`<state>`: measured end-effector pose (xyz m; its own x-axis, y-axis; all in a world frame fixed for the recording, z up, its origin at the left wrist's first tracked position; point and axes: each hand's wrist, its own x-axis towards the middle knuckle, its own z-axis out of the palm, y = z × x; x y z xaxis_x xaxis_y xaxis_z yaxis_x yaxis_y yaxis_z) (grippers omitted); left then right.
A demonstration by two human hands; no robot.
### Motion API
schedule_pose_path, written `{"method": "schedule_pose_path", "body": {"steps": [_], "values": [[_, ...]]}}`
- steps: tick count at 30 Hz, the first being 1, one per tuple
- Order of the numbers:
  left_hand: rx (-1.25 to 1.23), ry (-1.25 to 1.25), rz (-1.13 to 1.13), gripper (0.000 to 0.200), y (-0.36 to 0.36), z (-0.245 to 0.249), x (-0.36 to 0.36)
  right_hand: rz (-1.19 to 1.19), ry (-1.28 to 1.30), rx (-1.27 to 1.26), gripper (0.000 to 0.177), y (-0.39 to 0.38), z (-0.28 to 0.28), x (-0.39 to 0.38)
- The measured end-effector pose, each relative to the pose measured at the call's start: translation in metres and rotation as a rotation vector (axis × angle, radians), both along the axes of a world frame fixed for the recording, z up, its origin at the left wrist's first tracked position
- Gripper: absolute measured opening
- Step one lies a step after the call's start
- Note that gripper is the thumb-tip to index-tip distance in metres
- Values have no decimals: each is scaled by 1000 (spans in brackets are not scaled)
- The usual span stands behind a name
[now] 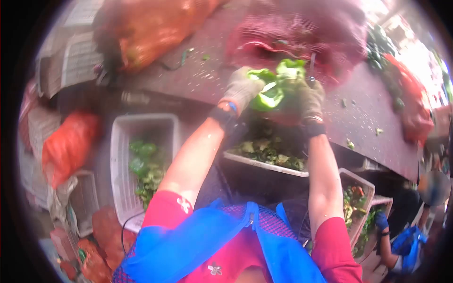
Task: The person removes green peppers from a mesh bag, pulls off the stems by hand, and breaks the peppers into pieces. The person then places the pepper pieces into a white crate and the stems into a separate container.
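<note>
My left hand [242, 88], in a pale knit glove, is closed around a split green bell pepper [268, 100], whose hollow inside shows. Another green pepper piece [290, 68] sits against the fingers of my gloved right hand [310, 98]. From that right hand a thin metal blade, seemingly a small knife [312, 62], points up and away; its handle is hidden in the grip. Both hands are above the near edge of the table [188, 85], in front of a pink mesh sack [302, 23]. Below them lies a crate of green trimmings [273, 153].
A white crate [118, 155] with green peppers stands at left, beside an orange sack [71, 146]. Orange mesh bags [155, 33] [408, 99] lie on the table. At right are more crates [365, 188] and a co-worker's blue-gloved hand [381, 220].
</note>
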<state>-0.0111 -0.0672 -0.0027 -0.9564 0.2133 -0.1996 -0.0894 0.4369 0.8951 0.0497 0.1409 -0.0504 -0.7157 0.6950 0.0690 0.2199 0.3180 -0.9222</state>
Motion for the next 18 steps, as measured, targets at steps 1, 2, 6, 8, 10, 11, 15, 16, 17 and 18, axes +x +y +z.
{"method": "schedule_pose_path", "body": {"steps": [1, 2, 6, 8, 10, 11, 15, 16, 17, 18], "values": [[45, 9, -5, 41, -17, 2, -12, 36, -4, -48, 32, -17, 27, 8], [205, -32, -7, 40, -41, 8, -19, 110, 83, -173, 35, 2, -6, -3], [204, 124, -18, 34, -184, 59, 18, 63, -80, 80, 42, -7, 11, 4], [43, 59, -1, 41, -254, 63, 55, 91, -34, 68, 42, -11, -1, 2], [-522, 86, -88, 62, -297, 49, 84, 68, 64, 5, 41, -1, -12, 1], [-891, 183, -131, 71, -321, 25, 90, 20, -9, 35, 40, -10, -1, 2], [-321, 311, -114, 58, -240, 36, 52, 82, 103, 65, 33, -1, -17, 5], [-396, 442, -245, 59, -199, 50, 42, 118, 137, 124, 31, 0, -17, 8], [-303, 510, -273, 56, -156, 57, 34, 147, 106, 206, 29, -3, -8, 10], [-217, 487, -354, 55, -117, 58, 22, 175, 71, 283, 27, -9, 5, 15]]}}
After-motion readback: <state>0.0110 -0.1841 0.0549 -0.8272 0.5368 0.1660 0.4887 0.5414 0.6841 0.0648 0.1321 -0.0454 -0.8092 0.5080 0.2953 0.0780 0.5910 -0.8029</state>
